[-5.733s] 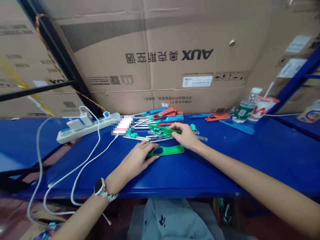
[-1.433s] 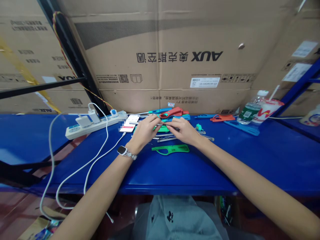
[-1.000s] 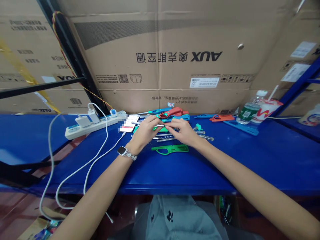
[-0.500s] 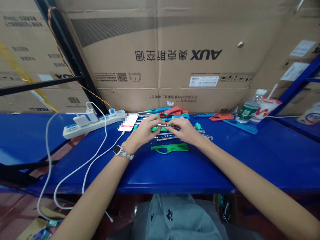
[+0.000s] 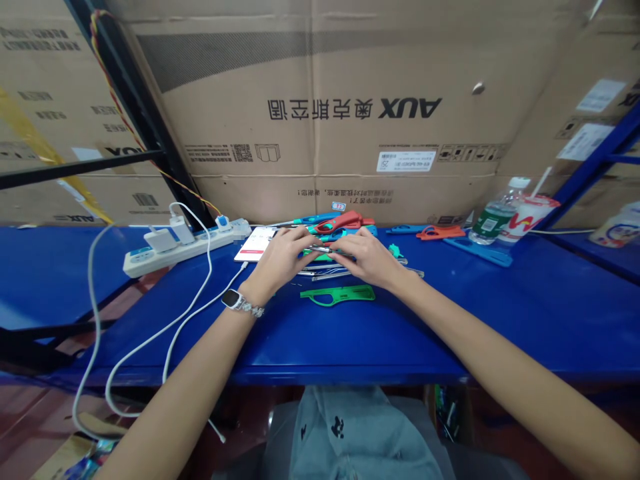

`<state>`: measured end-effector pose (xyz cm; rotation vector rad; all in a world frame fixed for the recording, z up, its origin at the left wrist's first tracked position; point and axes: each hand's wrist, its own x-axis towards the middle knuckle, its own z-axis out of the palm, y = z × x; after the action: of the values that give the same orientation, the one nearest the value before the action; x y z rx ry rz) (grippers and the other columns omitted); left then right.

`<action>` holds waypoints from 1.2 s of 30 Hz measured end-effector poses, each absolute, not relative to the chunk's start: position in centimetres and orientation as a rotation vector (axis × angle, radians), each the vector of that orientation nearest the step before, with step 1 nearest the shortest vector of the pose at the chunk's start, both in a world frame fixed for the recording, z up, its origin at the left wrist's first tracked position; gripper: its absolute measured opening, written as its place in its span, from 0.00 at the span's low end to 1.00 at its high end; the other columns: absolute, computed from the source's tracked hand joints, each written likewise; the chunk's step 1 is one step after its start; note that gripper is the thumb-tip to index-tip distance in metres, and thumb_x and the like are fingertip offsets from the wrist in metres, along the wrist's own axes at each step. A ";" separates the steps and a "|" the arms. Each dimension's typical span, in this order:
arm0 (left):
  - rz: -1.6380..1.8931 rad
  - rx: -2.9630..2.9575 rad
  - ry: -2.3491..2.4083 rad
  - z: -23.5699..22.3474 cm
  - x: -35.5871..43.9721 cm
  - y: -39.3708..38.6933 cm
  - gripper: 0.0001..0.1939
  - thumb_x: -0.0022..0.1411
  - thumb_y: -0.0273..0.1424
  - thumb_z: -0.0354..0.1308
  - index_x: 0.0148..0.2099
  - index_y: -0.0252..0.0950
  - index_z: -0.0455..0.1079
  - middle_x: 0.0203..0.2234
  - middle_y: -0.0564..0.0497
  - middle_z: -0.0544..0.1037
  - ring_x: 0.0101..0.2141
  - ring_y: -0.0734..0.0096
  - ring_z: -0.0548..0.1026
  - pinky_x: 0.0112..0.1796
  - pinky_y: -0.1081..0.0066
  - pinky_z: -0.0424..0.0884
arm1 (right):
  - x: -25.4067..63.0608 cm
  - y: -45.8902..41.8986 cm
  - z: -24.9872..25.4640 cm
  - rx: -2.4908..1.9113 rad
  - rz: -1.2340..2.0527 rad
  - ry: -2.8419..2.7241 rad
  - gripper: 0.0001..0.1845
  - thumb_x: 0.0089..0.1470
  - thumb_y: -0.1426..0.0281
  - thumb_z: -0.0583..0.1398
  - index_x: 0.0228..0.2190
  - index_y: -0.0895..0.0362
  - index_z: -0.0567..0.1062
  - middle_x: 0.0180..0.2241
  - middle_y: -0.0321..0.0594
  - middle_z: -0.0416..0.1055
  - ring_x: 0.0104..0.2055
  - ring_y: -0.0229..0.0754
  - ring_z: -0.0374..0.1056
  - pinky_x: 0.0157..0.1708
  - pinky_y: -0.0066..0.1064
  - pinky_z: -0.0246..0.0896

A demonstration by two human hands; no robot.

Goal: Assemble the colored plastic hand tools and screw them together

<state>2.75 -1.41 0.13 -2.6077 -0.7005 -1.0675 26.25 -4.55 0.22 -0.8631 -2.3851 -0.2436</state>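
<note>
Both hands meet above a cluster of lighter parts on the blue table [image 5: 430, 333]. My left hand [image 5: 286, 259], with a watch on its wrist, pinches one end of a thin silvery metal tube [image 5: 321, 249]. The fingers of my right hand [image 5: 369, 255] are closed on its other end. Fingertips partly cover the tube. In front of the hands lies a green lighter casing half [image 5: 345, 295]. Beneath and beside them are more metal tubes [image 5: 330, 274] and a small turquoise part [image 5: 397, 251]. Red lighter casings [image 5: 345, 221] lie behind, next to blue ones.
A white phone [image 5: 255, 244] and a power strip [image 5: 185, 247] with cables are on the left. To the right are orange [image 5: 440, 232] and blue casings [image 5: 477, 253], a water bottle [image 5: 495, 212] and a paper cup [image 5: 527, 217]. A cardboard sheet [image 5: 225, 67] stands behind.
The hands stay together on the metal tube, with slight finger movement; its left end now tilts up a little. The view has shifted slightly.
</note>
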 end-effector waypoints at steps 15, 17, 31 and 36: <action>-1.166 -2.670 -0.521 -0.2 2.7 -1.3 0.14 0.75 0.30 0.52 0.55 0.42 0.77 0.38 0.46 0.70 0.35 0.69 0.71 0.35 0.68 0.73 | 26.4 -4.6 0.2 -0.844 -0.234 -2.372 0.15 0.72 0.63 0.53 0.41 0.55 0.77 0.40 0.41 0.81 0.38 0.44 0.71 0.44 0.37 0.50; -1.136 -2.638 -0.527 -0.2 2.7 -1.4 0.14 0.75 0.30 0.51 0.54 0.41 0.78 0.39 0.46 0.71 0.34 0.70 0.71 0.33 0.69 0.72 | 26.4 -4.6 0.1 -0.856 -0.237 -2.377 0.16 0.72 0.62 0.53 0.40 0.55 0.77 0.40 0.41 0.81 0.37 0.44 0.70 0.44 0.37 0.51; -1.159 -2.640 -0.485 -0.1 2.9 -1.6 0.15 0.74 0.27 0.52 0.56 0.42 0.74 0.41 0.45 0.73 0.37 0.68 0.75 0.36 0.66 0.76 | 26.4 -4.7 0.3 -0.853 -0.185 -2.350 0.16 0.72 0.61 0.52 0.41 0.55 0.77 0.40 0.42 0.81 0.37 0.45 0.70 0.43 0.38 0.51; -1.190 -2.582 -0.492 -0.1 2.8 -1.7 0.13 0.74 0.26 0.52 0.53 0.40 0.76 0.39 0.46 0.74 0.34 0.71 0.74 0.32 0.71 0.73 | 26.2 -4.8 0.1 -0.835 -0.147 -2.343 0.17 0.72 0.60 0.51 0.40 0.55 0.77 0.38 0.41 0.80 0.37 0.45 0.69 0.43 0.38 0.51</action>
<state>2.84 -1.67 -0.12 -2.5824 -0.4920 -1.1895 26.24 -4.76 0.14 -0.8352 -2.3426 -0.1469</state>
